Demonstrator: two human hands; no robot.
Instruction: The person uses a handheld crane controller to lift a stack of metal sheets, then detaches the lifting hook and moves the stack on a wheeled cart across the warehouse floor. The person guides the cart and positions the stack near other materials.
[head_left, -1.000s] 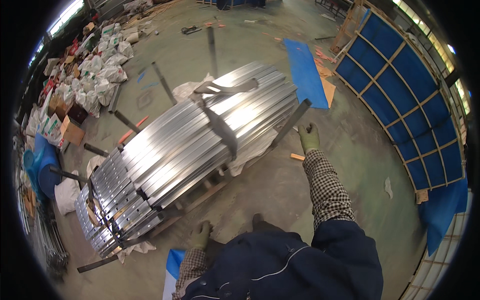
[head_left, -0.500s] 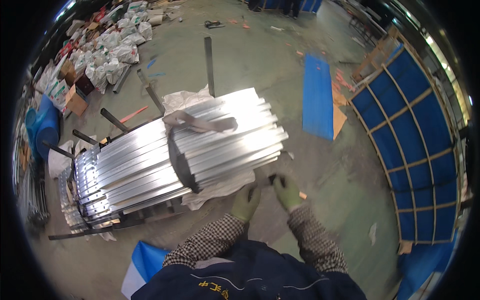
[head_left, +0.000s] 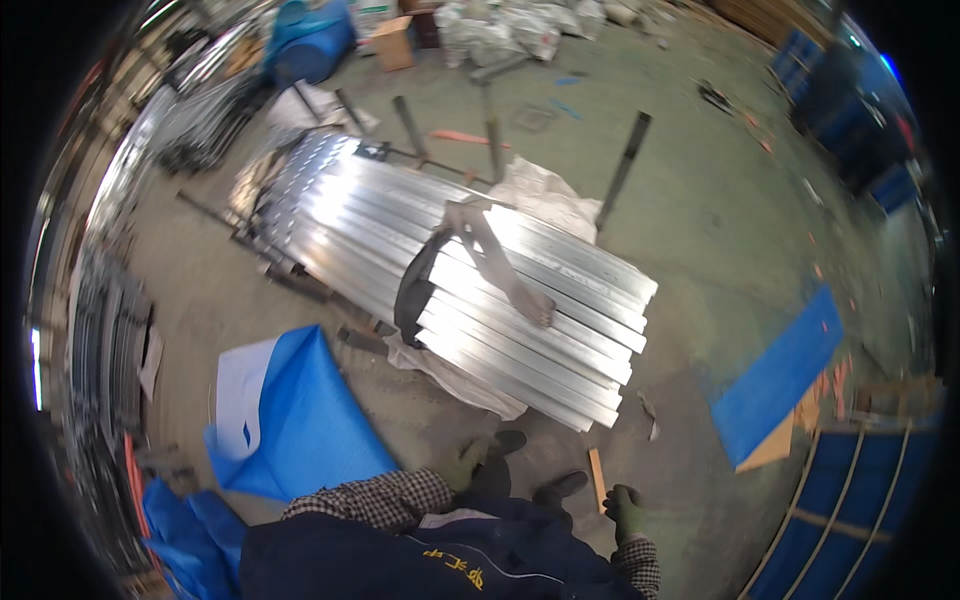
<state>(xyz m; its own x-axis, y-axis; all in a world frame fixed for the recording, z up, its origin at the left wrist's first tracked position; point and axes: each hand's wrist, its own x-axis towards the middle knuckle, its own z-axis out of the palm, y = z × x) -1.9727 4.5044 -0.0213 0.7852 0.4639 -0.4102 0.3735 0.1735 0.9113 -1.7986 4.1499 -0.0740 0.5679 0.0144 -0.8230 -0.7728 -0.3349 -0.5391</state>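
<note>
My left hand [head_left: 460, 466], in a green glove, hangs low beside my dark shoe [head_left: 510, 441]. Its fingers are smeared by motion, and I see nothing in it. My right hand [head_left: 627, 510], gloved the same way with dark fingertips, is to the right of a short wooden strip [head_left: 598, 480] on the floor. Its fingers look slightly apart, with no object visible in them. Ahead of both hands lies a bundle of long silvery metal profiles [head_left: 560, 345], apart from them. A grey strap [head_left: 500, 270] lies across the profiles, with a dark band [head_left: 414, 290] beside it.
Dark posts [head_left: 625, 165] rise along the bundle's far side. A blue sheet [head_left: 310, 420] lies at left. On the right are a blue panel [head_left: 780, 375] and a blue-backed wooden frame [head_left: 850, 510]. White sacks [head_left: 500, 30] and a blue barrel [head_left: 310, 45] stand far off.
My view has swung left, so the bundle appears turned and shifted right. My hands have drawn back toward my body and moved farther apart. More of the blue sheet at left shows.
</note>
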